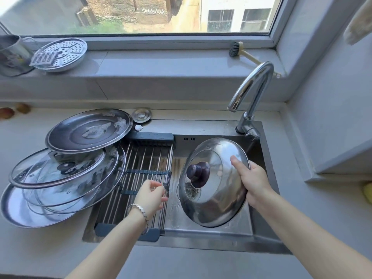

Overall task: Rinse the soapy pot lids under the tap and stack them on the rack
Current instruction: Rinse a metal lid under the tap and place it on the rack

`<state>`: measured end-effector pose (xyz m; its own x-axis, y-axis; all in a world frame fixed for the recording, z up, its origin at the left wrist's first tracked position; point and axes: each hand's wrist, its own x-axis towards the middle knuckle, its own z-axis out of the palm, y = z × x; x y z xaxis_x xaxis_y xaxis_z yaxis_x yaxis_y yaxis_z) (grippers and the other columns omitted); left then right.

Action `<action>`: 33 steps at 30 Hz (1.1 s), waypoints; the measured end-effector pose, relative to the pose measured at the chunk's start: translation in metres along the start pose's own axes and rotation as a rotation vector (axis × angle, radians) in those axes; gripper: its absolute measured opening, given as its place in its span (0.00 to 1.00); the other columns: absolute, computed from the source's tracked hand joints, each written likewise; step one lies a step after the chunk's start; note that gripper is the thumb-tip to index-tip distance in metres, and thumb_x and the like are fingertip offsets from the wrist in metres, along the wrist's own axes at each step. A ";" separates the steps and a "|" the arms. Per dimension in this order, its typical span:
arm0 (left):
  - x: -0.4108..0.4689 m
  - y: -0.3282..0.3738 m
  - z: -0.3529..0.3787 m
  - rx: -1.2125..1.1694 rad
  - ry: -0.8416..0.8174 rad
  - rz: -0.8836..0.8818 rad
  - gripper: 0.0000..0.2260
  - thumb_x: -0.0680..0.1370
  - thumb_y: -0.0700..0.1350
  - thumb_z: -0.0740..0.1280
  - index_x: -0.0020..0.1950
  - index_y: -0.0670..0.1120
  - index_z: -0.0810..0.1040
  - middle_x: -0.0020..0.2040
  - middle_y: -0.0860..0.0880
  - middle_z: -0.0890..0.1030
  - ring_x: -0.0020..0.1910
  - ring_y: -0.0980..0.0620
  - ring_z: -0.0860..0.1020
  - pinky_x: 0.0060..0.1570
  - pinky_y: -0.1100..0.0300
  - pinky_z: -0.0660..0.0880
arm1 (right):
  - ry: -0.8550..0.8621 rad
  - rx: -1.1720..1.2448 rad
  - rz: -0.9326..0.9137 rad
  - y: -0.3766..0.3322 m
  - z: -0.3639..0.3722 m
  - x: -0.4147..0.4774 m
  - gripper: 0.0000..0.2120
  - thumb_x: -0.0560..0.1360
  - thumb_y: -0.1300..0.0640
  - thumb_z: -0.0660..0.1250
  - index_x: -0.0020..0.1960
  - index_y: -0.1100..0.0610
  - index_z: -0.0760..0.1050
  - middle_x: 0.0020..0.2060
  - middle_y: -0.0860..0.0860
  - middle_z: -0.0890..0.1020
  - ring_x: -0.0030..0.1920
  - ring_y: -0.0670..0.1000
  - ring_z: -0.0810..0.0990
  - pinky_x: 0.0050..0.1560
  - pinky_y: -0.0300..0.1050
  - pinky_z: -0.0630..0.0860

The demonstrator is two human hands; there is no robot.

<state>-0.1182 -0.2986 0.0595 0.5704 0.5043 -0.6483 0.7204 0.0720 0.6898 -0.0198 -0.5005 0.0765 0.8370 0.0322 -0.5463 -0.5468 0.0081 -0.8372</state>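
Head view: right hand (253, 178) grips the rim of a steel lid (217, 206), tilted over the sink (201, 137) near the tap (253, 85); flow unclear. Left hand (151, 196) is relaxed and holds nothing above the rack (145, 158). Several sudsy lids (86, 129) are piled at the rack's left end, likely unrinsed, so most work remains. The sink is wet, with no other lid in it.

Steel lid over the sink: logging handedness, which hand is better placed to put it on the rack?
Probably right: the right hand grips the steel lid, while the left hand hangs open, empty, above the rack.
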 end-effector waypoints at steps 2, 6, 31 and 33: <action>-0.001 -0.007 -0.003 0.012 -0.004 -0.010 0.05 0.79 0.36 0.58 0.45 0.44 0.69 0.44 0.45 0.75 0.38 0.52 0.77 0.37 0.59 0.75 | 0.005 -0.015 -0.024 -0.002 0.001 -0.003 0.07 0.74 0.54 0.69 0.41 0.57 0.77 0.38 0.57 0.82 0.36 0.54 0.80 0.41 0.47 0.78; 0.001 -0.018 -0.011 0.032 -0.004 -0.024 0.03 0.79 0.37 0.57 0.49 0.42 0.69 0.44 0.44 0.74 0.38 0.51 0.77 0.37 0.58 0.75 | 0.006 -0.029 -0.076 -0.005 0.007 -0.008 0.06 0.74 0.55 0.69 0.41 0.57 0.78 0.39 0.58 0.82 0.40 0.56 0.80 0.47 0.52 0.79; 0.067 -0.057 -0.094 0.186 -0.076 0.014 0.05 0.76 0.41 0.59 0.43 0.51 0.69 0.41 0.49 0.75 0.50 0.44 0.80 0.32 0.62 0.68 | -0.005 0.065 0.208 0.092 0.186 0.068 0.12 0.75 0.48 0.66 0.47 0.58 0.76 0.44 0.54 0.82 0.43 0.52 0.80 0.49 0.45 0.76; 0.072 -0.057 -0.094 0.180 -0.078 0.023 0.06 0.76 0.40 0.60 0.42 0.51 0.69 0.41 0.49 0.75 0.50 0.44 0.80 0.31 0.62 0.67 | 0.012 0.059 0.229 0.101 0.190 0.074 0.13 0.75 0.47 0.65 0.50 0.56 0.77 0.43 0.52 0.82 0.42 0.50 0.80 0.46 0.44 0.76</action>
<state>-0.1546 -0.1856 0.0038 0.6113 0.4352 -0.6610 0.7619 -0.0974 0.6404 -0.0174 -0.3071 -0.0435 0.6910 0.0277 -0.7223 -0.7225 0.0602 -0.6888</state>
